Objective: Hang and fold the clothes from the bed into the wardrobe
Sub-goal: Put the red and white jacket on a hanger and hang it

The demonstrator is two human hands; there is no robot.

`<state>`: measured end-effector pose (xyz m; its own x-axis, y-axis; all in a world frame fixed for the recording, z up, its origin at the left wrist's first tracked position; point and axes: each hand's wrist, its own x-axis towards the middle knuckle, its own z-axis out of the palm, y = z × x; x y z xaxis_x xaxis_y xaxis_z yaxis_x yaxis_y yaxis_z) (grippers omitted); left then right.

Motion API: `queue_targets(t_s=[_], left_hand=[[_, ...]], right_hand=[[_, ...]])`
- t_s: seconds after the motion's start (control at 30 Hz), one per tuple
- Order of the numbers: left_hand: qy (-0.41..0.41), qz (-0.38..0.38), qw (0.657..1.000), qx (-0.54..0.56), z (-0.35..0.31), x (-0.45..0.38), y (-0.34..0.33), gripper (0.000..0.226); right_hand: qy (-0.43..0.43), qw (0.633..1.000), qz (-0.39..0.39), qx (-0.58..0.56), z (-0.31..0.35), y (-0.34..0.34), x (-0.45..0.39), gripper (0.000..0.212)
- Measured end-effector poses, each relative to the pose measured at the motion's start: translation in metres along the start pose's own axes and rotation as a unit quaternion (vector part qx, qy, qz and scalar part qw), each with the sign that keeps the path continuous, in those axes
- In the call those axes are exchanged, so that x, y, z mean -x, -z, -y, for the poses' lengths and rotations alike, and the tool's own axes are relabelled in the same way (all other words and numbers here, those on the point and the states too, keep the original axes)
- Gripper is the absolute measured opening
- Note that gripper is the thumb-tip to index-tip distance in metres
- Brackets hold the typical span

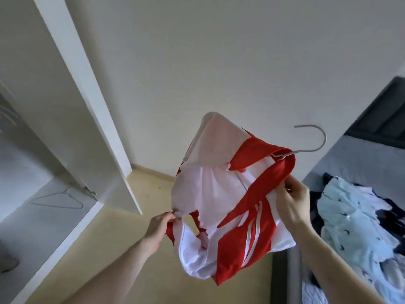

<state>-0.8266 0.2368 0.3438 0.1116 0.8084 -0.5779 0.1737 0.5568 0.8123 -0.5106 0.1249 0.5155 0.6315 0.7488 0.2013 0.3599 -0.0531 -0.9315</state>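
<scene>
Both hands are up in front of the wall, and the red and white jacket (230,194) is hanging in the air between them, bunched and turned partly inside out so the white lining is showing. The left hand (158,224) is pinching a lower fold of the jacket, fingers (169,216) closed tight on the cloth. The right hand (292,198) is gripping the red collar edge, its fingers closed on the fabric too. A metal hanger (315,139) is sitting inside the garment, its hook poking out above the collar and curving to the right. The wardrobe (65,106) is standing open on the left, with a spare wire hanger (59,199) lying on its shelf. On the right, the bed (361,159) is carrying a heap of light blue clothes (350,220) with darker pieces beneath.
</scene>
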Motion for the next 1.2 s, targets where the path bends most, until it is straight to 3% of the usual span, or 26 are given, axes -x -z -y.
queue_targets(t_s=[0.2,0.53,0.8,1.0,1.1,1.2], left_hand=[[-0.052,0.073,0.990,-0.104,0.006,0.045,-0.130,0.027],[-0.088,0.069,0.979,-0.170,0.073,0.100,-0.350,0.009],[-0.080,0.125,0.967,-0.207,0.143,0.079,-0.472,0.011],[-0.073,0.121,0.980,-0.142,0.215,0.069,-0.544,0.032],[-0.086,0.118,0.976,-0.160,0.257,0.059,-0.577,0.039],[-0.094,0.111,0.967,-0.210,0.309,0.044,-0.606,0.031]], right_hand=[[-0.049,0.998,-0.047,-0.007,-0.077,0.133,0.013,0.046],[-0.140,0.986,-0.087,0.036,-0.205,0.307,0.035,0.040],[-0.236,0.951,-0.169,0.104,-0.325,0.391,0.034,0.036],[-0.328,0.910,-0.222,0.124,-0.434,0.441,0.060,0.035],[-0.362,0.895,-0.221,0.137,-0.502,0.464,0.074,0.030],[-0.395,0.884,-0.204,0.147,-0.575,0.485,0.095,0.030]])
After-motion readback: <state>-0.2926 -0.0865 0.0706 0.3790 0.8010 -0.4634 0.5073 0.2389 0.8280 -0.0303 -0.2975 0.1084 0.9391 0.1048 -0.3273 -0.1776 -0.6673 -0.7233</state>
